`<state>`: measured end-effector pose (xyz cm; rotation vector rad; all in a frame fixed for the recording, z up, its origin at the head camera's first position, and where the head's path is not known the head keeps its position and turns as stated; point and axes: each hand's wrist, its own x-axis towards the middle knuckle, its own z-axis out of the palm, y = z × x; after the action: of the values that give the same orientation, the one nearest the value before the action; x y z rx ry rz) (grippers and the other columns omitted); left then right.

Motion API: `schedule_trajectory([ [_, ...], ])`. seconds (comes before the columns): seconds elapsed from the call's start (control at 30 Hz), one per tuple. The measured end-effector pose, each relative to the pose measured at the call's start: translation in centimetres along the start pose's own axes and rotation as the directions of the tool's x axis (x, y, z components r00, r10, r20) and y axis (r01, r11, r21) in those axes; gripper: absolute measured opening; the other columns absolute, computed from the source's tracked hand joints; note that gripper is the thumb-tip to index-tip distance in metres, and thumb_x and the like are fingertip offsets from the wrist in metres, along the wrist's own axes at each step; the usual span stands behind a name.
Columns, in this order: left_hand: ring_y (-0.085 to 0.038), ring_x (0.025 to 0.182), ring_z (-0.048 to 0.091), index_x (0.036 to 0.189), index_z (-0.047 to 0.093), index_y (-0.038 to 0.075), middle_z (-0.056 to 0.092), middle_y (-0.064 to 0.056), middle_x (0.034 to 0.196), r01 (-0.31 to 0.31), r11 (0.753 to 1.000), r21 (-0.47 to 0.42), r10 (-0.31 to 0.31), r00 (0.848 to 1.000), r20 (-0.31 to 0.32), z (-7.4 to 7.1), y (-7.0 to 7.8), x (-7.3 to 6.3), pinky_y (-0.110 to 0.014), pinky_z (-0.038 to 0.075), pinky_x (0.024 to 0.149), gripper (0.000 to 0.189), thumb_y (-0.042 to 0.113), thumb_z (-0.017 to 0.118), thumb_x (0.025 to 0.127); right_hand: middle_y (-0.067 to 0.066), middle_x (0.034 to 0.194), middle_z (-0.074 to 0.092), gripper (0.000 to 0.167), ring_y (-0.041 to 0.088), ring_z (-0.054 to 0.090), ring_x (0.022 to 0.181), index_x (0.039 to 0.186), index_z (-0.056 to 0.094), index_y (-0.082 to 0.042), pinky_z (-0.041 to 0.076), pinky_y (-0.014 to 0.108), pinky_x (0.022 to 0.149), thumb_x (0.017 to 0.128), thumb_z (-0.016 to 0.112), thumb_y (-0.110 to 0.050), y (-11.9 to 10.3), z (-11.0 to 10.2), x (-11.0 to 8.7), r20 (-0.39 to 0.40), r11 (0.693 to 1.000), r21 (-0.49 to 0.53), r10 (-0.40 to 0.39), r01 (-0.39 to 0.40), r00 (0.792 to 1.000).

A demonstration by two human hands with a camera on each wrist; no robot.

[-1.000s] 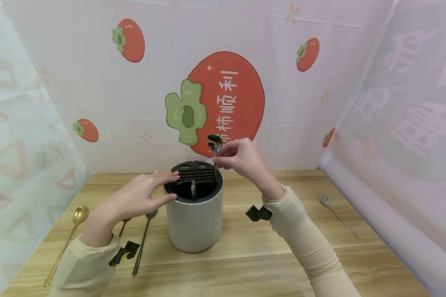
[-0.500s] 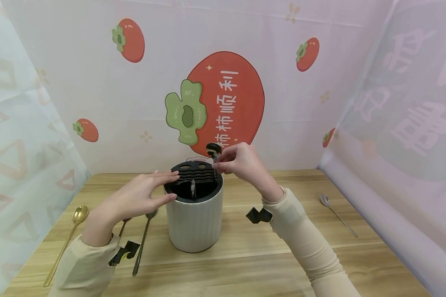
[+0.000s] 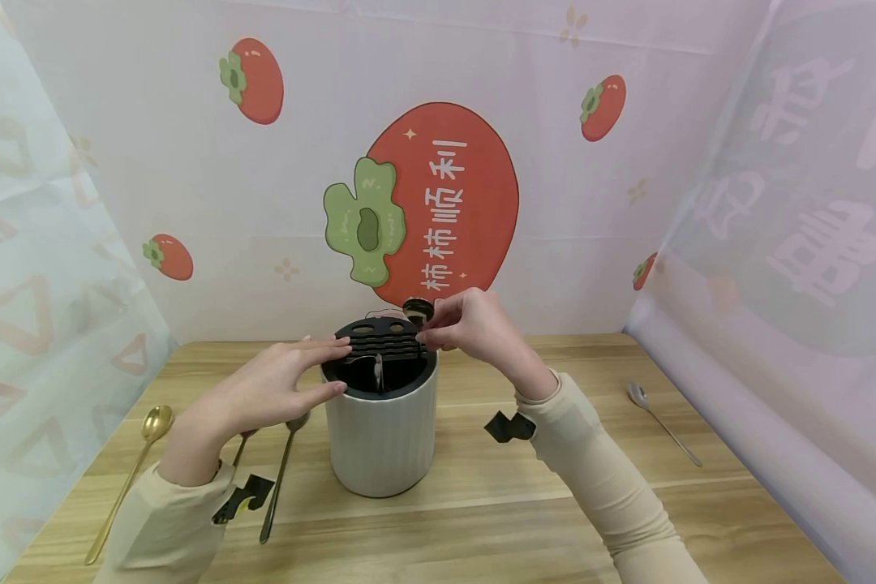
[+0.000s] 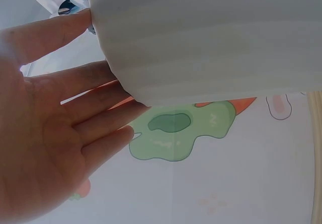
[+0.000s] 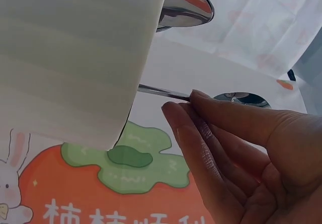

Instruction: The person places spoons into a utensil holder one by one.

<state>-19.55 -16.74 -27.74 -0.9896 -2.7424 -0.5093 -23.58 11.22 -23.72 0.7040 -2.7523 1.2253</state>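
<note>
A white ribbed utensil holder [image 3: 383, 450] with a black slotted top [image 3: 380, 345] stands on the table. My right hand [image 3: 474, 324] pinches the handle of a shiny metal spoon [image 3: 418, 310] between thumb and fingertips. Its bowl points up, and in the right wrist view the handle [image 5: 163, 91] runs down behind the holder's rim. My left hand [image 3: 266, 385] has its fingers straight, fingertips at the holder's left rim. Another spoon [image 3: 379, 371] stands bowl up in the front opening; the right wrist view shows its bowl [image 5: 190, 7] above the rim.
On the left lie a gold spoon [image 3: 157, 423], a dark spoon [image 3: 285, 466] and another utensil [image 3: 244, 444] partly hidden by my left arm. A silver spoon [image 3: 660, 420] lies far right. A printed cloth backdrop [image 3: 555, 203] rises behind and at both sides.
My right hand has moved down with the spoon, and the handle has sunk deeper into the holder's top. The left hand stays at the rim.
</note>
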Motion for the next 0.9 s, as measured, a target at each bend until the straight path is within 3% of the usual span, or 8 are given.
schedule_trajectory([
  [0.37,-0.038,0.130,0.045,0.134,0.054,0.008,0.053,-0.009,0.139,-0.005,1.000,-0.004,0.005,1.000,-0.009,0.0,-0.1,0.0,-0.053,0.033,0.109,0.050,0.037,0.057,0.094,0.002,0.082,0.073,0.014,0.011,0.069,0.071,0.092,0.076,-0.008,0.058,0.028,0.068,0.079,0.076,-0.012,0.5,-0.7,-0.7,0.005,1.000,0.009,-0.018,0.018,1.000],
  [0.7,-0.038,0.130,0.045,0.134,0.054,0.007,0.053,-0.009,0.139,-0.016,1.000,-0.003,0.016,1.000,-0.012,0.2,-0.3,0.0,-0.052,0.032,0.110,0.050,0.037,0.057,0.094,0.001,0.078,0.073,0.011,0.009,0.066,0.069,0.092,0.075,-0.012,0.054,0.026,0.063,0.083,0.072,-0.017,2.2,-1.5,-1.0,-0.032,0.994,-0.105,-0.028,0.024,0.999],
  [0.9,-0.038,0.130,0.045,0.134,0.054,0.007,0.053,-0.009,0.139,-0.020,1.000,-0.003,0.020,1.000,-0.015,0.2,-0.3,-0.1,-0.052,0.032,0.110,0.050,0.036,0.057,0.094,0.004,0.077,0.072,0.011,0.012,0.066,0.067,0.092,0.074,-0.008,0.055,0.028,0.063,0.084,0.071,-0.015,3.7,-1.8,-1.2,-0.034,0.995,-0.095,0.017,-0.020,0.999],
])
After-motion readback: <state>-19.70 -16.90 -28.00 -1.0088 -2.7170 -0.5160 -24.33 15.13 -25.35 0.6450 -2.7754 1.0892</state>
